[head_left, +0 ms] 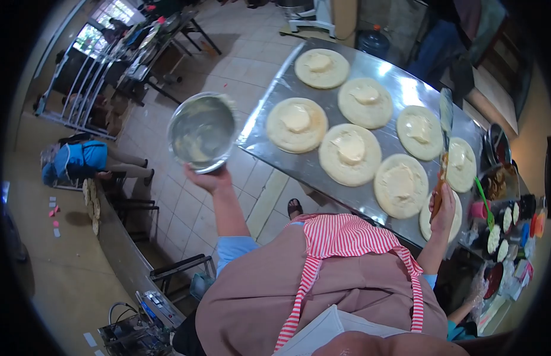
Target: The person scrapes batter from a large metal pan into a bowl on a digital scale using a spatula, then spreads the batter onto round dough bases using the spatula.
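Observation:
My left hand (211,178) is closed on the rim of a metal bowl (203,132), held out beside the table over the floor. Pale cream smears the bowl's inside. In my right hand (444,209) is an icing spatula (445,142), gripped by its brown handle, its long blade coated with cream. Below it, several round flat cake layers (296,142) lie on the steel table (260,127). Most show a dollop of pale cream (351,148) near the middle. The layer nearest my right hand (429,224) is partly covered by that hand.
Bowls, containers and a green utensil (484,202) crowd the right side. A co-worker's gloved hand (478,288) shows at lower right. Another person in blue (85,163) bends by the left counter (67,261). A blue water jug (372,41) stands behind the table.

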Available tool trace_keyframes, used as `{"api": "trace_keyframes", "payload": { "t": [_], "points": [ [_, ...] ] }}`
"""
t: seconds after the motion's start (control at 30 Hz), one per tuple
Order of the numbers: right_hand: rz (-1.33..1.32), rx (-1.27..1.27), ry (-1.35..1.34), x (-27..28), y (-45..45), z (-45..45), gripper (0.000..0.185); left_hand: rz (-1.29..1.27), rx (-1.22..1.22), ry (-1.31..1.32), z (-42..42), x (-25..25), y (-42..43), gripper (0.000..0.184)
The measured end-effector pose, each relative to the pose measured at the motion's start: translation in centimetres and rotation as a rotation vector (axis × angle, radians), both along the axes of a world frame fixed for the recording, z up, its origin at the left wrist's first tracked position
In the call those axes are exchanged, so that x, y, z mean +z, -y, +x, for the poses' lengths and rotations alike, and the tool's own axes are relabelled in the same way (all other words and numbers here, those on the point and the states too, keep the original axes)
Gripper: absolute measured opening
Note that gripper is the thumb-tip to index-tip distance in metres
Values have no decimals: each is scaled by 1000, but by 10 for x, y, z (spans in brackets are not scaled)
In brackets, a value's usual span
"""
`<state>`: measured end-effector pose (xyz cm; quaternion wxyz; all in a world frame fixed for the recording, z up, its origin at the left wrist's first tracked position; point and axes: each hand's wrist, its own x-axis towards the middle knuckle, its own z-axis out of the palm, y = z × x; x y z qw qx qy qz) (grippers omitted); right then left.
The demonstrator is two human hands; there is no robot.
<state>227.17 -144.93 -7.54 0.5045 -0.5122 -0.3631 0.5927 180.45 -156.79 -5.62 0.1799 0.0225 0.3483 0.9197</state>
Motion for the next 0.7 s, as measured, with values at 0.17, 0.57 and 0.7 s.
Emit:
{"api": "trace_keyframes", "payload": {
  "t": [0.17,0.57,0.7],
  "points": [
    [19,42,141,2,9,-81,31,-51,-164,-108,-30,-7,-11,55],
    [1184,197,1336,86,0,-302,38,-20,-380,-426,-106,-12,-20,60],
    [1392,155,1472,96,-6,-345,39,-166,-445,-535,-121,-4,-16,61]
  ]
}}
